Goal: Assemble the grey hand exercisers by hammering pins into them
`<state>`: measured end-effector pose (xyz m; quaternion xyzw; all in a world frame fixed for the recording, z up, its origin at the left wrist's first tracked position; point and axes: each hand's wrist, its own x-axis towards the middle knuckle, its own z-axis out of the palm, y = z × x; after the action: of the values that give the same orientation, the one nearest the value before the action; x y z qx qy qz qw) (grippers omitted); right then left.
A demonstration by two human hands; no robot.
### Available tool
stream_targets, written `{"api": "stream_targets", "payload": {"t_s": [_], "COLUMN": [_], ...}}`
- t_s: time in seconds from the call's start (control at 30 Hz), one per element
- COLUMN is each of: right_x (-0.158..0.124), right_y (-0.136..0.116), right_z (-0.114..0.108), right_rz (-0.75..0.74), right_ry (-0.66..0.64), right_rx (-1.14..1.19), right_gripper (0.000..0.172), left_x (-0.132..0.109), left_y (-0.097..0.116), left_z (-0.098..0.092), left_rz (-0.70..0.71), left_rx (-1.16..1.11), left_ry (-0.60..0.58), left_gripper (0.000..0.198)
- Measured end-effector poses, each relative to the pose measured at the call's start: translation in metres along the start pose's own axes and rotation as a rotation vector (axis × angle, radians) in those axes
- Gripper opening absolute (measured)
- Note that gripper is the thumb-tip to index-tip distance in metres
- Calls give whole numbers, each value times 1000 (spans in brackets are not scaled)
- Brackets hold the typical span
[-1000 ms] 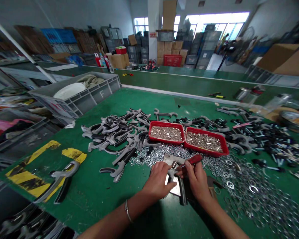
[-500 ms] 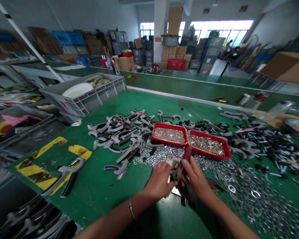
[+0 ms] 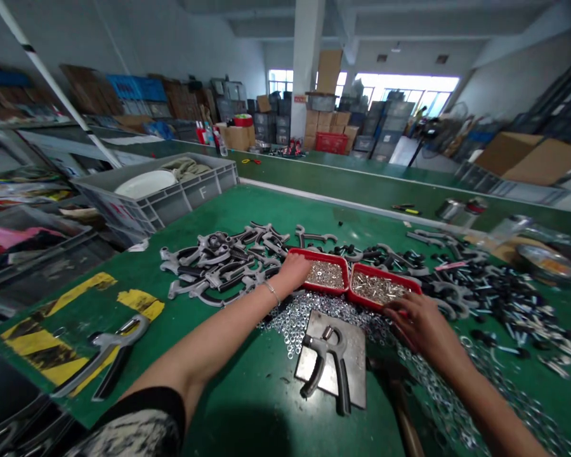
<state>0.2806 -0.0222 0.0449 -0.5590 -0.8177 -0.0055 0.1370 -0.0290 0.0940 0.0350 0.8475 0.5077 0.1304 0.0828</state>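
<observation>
Head camera view: a metal hand grip (image 3: 330,343), with grey handles and a dark lever, is seen lying untouched on a square steel plate (image 3: 356,362) on a green workbench (image 3: 247,216), just below two red trays. The left hand (image 3: 292,270), circled by a thin bracelet (image 3: 269,291), is placed over the near rim of the left tray (image 3: 324,274); its fingers are hidden, so no grasp can be told. The right hand (image 3: 421,327) is held at the near rim of the right tray (image 3: 375,289), fingers loosely curled; whether anything is grasped cannot be told. Both trays are filled with small silver parts. Loose steel washers (image 3: 304,324) are spread around the plate. Grey handle castings (image 3: 214,266) are heaped to the left, and black-and-silver bolts (image 3: 495,298) to the right. A second hand grip (image 3: 102,355) is laid on yellow-and-black tape (image 3: 42,349).
</observation>
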Motion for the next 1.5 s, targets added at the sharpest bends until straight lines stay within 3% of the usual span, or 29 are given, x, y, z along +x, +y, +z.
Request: {"api": "stream_targets", "payload": {"t_s": [0.13,0.23,0.33,0.43,0.53,0.63,0.83,0.97,1.1,1.27,1.4,1.5], "right_x": [65,109,133,137,135,134,134,132,116,46,-15,-37], "right_y": [-44,-58,-59,-56,-54,-54,-55,-55,-54,-68,-88,-99], "right_z": [18,41,61,71,72,71,75,75,66,55,57,64], "right_rz": [-87,-124,-131,-122,-104,-71,28,132,228,255,234,112], "right_ry": [-42,-79,-131,-167,-181,-189,-171,-73,48,81,54,49], "right_rx": [-108,-135,-154,-164,-151,-123,-11,154,391,634,674,571], "right_gripper": [23,17,14,14,16,14,23,23,24,37,25,17], "left_x": [20,13,-3,-34,-75,-105,-112,-118,-125,-122,-122,-124], "left_y": [-8,-15,-17,-1,28,52,66,68,70,71,66,64], "left_z": [4,6,4,6,14,27,43,41,40,41,41,42], "left_rz": [-20,-30,-47,-37,18,105,87,214,238,143,269,354], "left_rx": [-43,-115,-231,-370,-537,-567,-416,-214,-126,-191,-163,-38], "left_ry": [5,14,16,-30,-142,-168,-148,-161,-139,-85,-108,-91], "left_gripper": [12,12,14,14,12,11,10,14,17,12,16,20]}}
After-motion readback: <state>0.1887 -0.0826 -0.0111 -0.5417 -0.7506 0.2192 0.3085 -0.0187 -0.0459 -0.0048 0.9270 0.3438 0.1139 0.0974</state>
